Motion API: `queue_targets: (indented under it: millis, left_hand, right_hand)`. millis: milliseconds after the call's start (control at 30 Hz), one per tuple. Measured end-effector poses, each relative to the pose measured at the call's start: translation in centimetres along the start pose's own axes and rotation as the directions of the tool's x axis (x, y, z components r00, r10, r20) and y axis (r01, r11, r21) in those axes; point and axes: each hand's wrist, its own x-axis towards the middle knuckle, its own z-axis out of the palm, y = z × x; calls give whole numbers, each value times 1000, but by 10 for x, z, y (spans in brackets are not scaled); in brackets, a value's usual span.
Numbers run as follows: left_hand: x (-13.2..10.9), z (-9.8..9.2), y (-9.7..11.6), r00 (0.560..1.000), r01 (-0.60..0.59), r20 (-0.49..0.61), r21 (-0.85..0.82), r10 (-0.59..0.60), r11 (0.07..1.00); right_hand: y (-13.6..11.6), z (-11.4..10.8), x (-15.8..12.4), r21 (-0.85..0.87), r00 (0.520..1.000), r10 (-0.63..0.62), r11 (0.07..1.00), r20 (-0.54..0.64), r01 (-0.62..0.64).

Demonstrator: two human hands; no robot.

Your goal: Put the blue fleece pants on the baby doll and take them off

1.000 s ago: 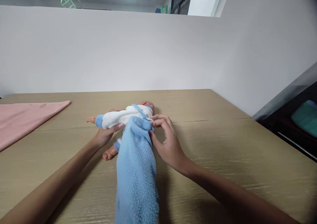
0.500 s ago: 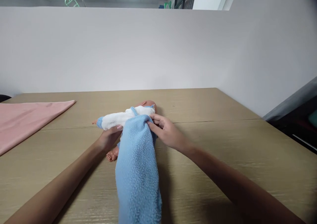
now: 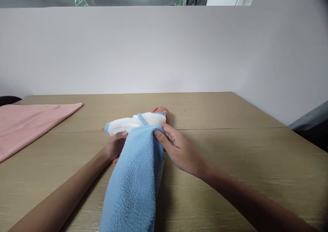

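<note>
A baby doll in a white top with blue trim lies on its side on the table, its head pointing away to the right. Blue fleecy cloth drapes from the doll's waist toward me and covers most of its lower body. At the left, my left hand is closed around the doll's side, thumb against the white sleeve; its other fingers are hidden behind. My right hand pinches the top edge of the blue cloth between thumb and fingers, near the doll's back. A bit of the doll's foot shows below my left hand.
The wooden table has a seam running across it. A pink cloth lies flat at the left. Behind the table stands a white partition wall. A dark object is beyond the right edge.
My right hand has drawn the cloth's top edge slightly toward me, and its grip is fuller. The lower cloth has swung left, covering more of the doll's foot. The view has shifted a little.
</note>
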Motion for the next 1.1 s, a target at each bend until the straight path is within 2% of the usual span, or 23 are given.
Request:
queue_targets:
  millis: [100,167,233,367,500,567,667,733,867,933,1000,1100]
  left_hand:
    - [1,-1,0,995,97,-26,-88,-100,991]
    - [3,-4,0,993,107,-44,-103,-112,989]
    - [5,-8,1,990,119,-56,-120,-126,986]
    - [6,-11,4,985,144,-73,-144,-156,979]
    - [3,-11,6,974,195,-92,-134,-209,972]
    - [3,-12,4,966,211,-120,-153,-230,965]
    - [3,-16,-1,963,172,-163,-248,-216,953]
    - [2,-17,-2,967,126,-172,-315,-187,941]
    - [2,-18,0,967,3,-235,-367,-96,930]
    - [3,-20,0,955,-106,-297,-332,3,937]
    - [5,-23,0,949,-174,-304,-290,82,941]
    - [6,-27,-3,960,-176,-259,-277,103,945]
  right_hand:
    - [-5,9,-12,-135,994,-64,990,-88,52]
    - [-3,20,-25,-214,968,-126,974,-216,79]
    - [4,32,-40,-249,941,-134,967,-312,55]
    - [25,49,-63,-231,923,-107,973,-371,20]
    - [33,54,-70,-155,889,-83,988,-450,14]
    - [33,53,-68,-56,903,-30,998,-429,7]
    - [31,44,-57,135,945,105,989,-309,-66]
    - [32,36,-46,200,959,180,970,-219,-136]
    - [34,24,-32,175,984,144,977,-107,-124]
    - [36,25,-34,114,986,103,990,-131,-88]
    - [38,29,-41,45,978,77,997,-194,-70]
    - [41,34,-50,51,964,69,997,-258,-58]
